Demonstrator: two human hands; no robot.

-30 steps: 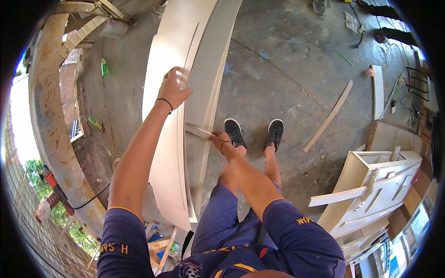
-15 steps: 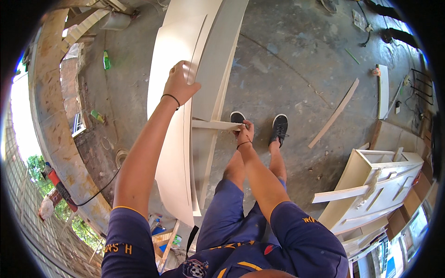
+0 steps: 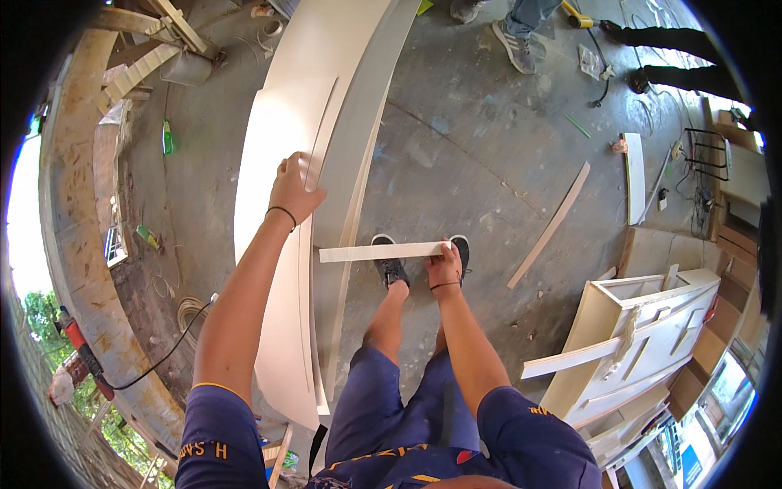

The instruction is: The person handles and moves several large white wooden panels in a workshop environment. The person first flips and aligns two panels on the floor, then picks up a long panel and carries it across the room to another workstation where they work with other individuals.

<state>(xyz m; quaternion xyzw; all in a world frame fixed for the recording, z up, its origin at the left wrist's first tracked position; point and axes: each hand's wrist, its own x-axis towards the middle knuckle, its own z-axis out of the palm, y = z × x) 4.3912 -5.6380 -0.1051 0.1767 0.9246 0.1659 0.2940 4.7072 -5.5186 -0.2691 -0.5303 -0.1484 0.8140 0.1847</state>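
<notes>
A large pale panel (image 3: 265, 147) lies lengthwise at my left, curved by the lens, above a greyer sheet (image 3: 346, 155). Along its right side runs a long, narrow white strip (image 3: 323, 122). My left hand (image 3: 295, 192) is on this strip, its fingers bent over the top and the thumb toward the right edge; the fingertips are partly hidden. In front of me, my right hand (image 3: 444, 265) grips a short white strip (image 3: 375, 252) by its right end. That strip lies crosswise above my shoes, its far left end over the grey sheet.
A long tan strip (image 3: 550, 224) lies on the concrete floor at right. Beyond it are a white board (image 3: 634, 179) and cables. A pale cabinet piece (image 3: 635, 342) stands at lower right. A corded red tool (image 3: 81, 346) is at left. Other people's feet (image 3: 517, 45) show at the far side.
My right hand has drawn the short strip rightward, away from the panel, and its left end now shows. My left hand keeps its place on the long strip. The whole view has shifted.
</notes>
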